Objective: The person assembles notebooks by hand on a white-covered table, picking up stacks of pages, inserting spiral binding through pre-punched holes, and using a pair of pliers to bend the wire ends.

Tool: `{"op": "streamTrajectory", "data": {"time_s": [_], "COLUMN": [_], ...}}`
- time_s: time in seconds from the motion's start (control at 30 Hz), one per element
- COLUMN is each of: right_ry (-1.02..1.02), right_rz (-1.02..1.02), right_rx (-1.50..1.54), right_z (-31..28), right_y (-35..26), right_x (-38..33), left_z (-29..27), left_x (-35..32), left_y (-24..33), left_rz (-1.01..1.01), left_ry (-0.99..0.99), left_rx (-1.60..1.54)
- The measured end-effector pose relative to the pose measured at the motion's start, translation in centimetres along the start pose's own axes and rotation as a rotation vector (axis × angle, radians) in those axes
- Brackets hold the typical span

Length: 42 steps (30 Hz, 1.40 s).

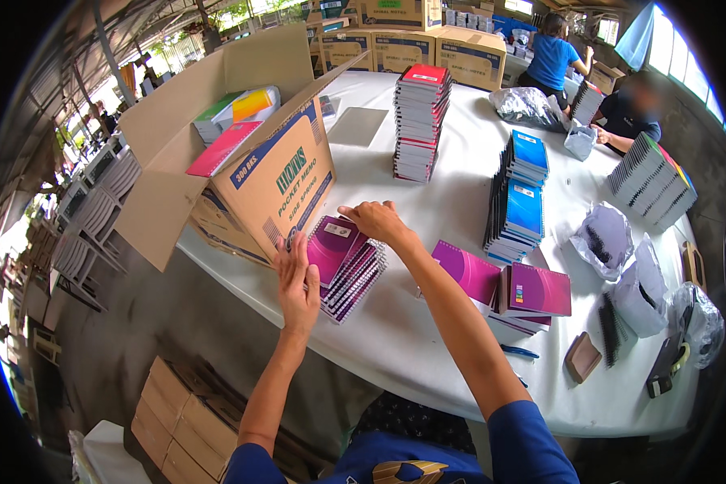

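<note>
A pile of purple spiral notebooks (331, 242) lies on the white table in front of me, its wire-bound edges fanned toward the right and near side. My left hand (298, 284) is open along the left side of this pile, fingers stretched and pointing away from me. Over at the far right corner of the pile, my right hand (377, 220) rests with its fingers loosely bent against the covers. The two hands flank the notebooks. Right of my right forearm sit more purple notebooks (539, 290), in two groups side by side.
An open cardboard carton (278, 189) holding notebooks stands just left of the pile. Tall stacks of red notebooks (422, 121) and blue notebooks (518, 202) rise behind. Bags of black wire coils (603, 240), a brown block (582, 357) and a blue pen (519, 352) lie rightward. Two people work at the far right.
</note>
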State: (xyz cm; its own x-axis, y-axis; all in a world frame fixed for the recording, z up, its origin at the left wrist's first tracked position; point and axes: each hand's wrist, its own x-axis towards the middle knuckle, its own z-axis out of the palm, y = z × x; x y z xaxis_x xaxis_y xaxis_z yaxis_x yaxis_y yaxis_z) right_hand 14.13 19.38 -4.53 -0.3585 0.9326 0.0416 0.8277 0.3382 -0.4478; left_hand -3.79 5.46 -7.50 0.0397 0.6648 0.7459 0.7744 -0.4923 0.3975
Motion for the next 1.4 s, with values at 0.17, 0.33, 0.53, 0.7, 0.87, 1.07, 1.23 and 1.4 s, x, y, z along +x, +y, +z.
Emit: {"op": "streamTrajectory", "data": {"time_s": [0.17, 0.33, 0.53, 0.7, 0.87, 1.07, 1.23, 1.4], "right_ry": [0.043, 0.032, 0.469, 0.433, 0.356, 0.202, 0.154, 0.065], "right_rz": [-0.170, -0.115, -0.080, -0.268, -0.309, -0.289, -0.251, 0.230], "right_rx": [-0.158, -0.079, 0.126, 0.111, 0.030, 0.057, 0.156, 1.179], "right_z": [1.3, 0.5, 2.7, 7.0, 6.0, 6.8, 4.2, 1.9], "right_y": [-2.7, -1.0, -3.7, -2.4, -2.0, 0.1, 1.7, 5.5], "right_x": [-3.1, -5.7, -14.7, -13.4, -13.6, -23.3, -30.5, -34.2], "left_z": [0.8, 0.1, -1.1, 1.9, 2.4, 6.5, 10.2, 7.5], "left_x": [-1.7, -0.9, 4.9, 8.4, 7.6, 4.4, 0.9, 0.0], "left_y": [-2.2, -0.6, -1.1, -7.2, -8.1, 12.1, 13.0, 12.8], "left_rz": [0.113, 0.234, 0.067, -0.668, -0.410, 0.617, 0.655, 0.647], "left_ry": [-0.008, -0.157, -0.148, -0.916, -0.820, -0.686, -0.721, -0.675], "left_rx": [-0.052, 0.074, 0.098, -0.527, -0.253, -0.053, -0.002, -0.012]}}
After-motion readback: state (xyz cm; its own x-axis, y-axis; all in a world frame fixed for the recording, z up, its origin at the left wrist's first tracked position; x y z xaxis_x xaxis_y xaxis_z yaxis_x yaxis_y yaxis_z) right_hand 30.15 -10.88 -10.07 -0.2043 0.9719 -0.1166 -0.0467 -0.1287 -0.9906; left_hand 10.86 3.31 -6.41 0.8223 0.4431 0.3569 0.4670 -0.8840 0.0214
